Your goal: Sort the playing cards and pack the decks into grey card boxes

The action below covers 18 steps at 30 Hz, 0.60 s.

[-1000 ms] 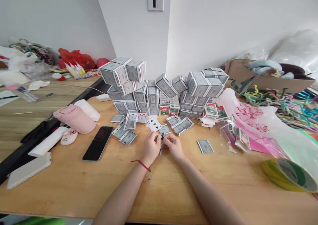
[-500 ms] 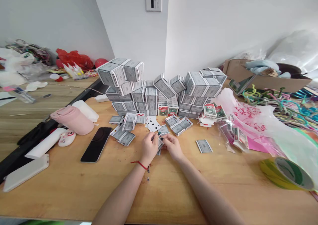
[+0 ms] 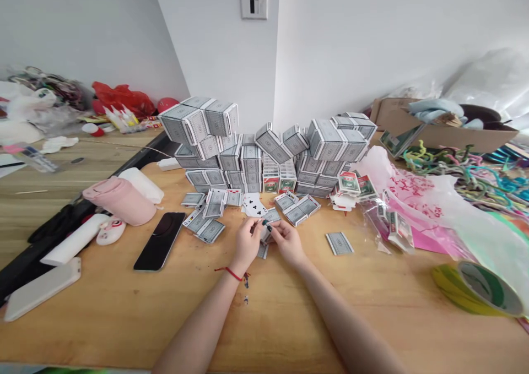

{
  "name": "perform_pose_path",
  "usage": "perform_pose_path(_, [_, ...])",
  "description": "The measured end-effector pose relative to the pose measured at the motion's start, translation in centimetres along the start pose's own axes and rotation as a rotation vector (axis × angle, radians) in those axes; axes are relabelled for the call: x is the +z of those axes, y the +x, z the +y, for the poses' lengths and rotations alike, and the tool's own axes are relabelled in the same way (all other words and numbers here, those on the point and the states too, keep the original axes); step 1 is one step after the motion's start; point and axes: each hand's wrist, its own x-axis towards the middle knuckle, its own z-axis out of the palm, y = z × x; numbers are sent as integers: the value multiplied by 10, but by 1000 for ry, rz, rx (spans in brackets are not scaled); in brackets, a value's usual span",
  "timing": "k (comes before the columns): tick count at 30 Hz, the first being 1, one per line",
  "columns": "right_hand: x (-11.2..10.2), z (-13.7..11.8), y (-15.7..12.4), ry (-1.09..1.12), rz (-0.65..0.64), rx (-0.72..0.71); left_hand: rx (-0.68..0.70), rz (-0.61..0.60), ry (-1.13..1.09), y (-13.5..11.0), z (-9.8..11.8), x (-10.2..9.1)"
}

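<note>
My left hand [image 3: 247, 243] and my right hand [image 3: 288, 243] meet at the middle of the wooden table [image 3: 124, 319], with their fingertips pinching a small grey-backed pack of playing cards [image 3: 264, 236]. The fingers hide most of it. A grey card or pack [image 3: 263, 251] shows just beneath them. Close above my hands lie a fanned club card [image 3: 253, 205] and several loose grey packs [image 3: 204, 225]. Behind those rises a tall stack of grey card boxes [image 3: 248, 159]. A red string bracelet [image 3: 231, 274] circles my left wrist.
A black smartphone [image 3: 159, 240] and a pink pouch [image 3: 119, 200] lie to the left. A single grey pack [image 3: 339, 243] lies to the right, near a pink-printed plastic bag [image 3: 409, 198]. A tape roll [image 3: 475, 288] sits at the front right; a cardboard box [image 3: 438, 131] stands behind.
My hands stay together on the pack, with small finger shifts around it. The whole view has drifted slightly, so the table and stack sit a little further left in the frame.
</note>
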Motion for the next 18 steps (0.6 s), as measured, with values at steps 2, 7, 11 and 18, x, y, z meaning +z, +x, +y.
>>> perform_pose_path(2, [-3, 0, 0, -161, 81, -102, 132, -39, 66, -1, 4, -3])
perform_pose_path(7, [-6, -5, -5, -527, 196, -303, 279, -30, 183, -2, 10, -9])
perform_pose_path(11, [-5, -4, -5, -595, 254, -293, 294, -27, 266, -3, 8, -8])
perform_pose_path(18, [-6, 4, -3, -584, 365, -259, 318, -12, 356, -5, 3, -4])
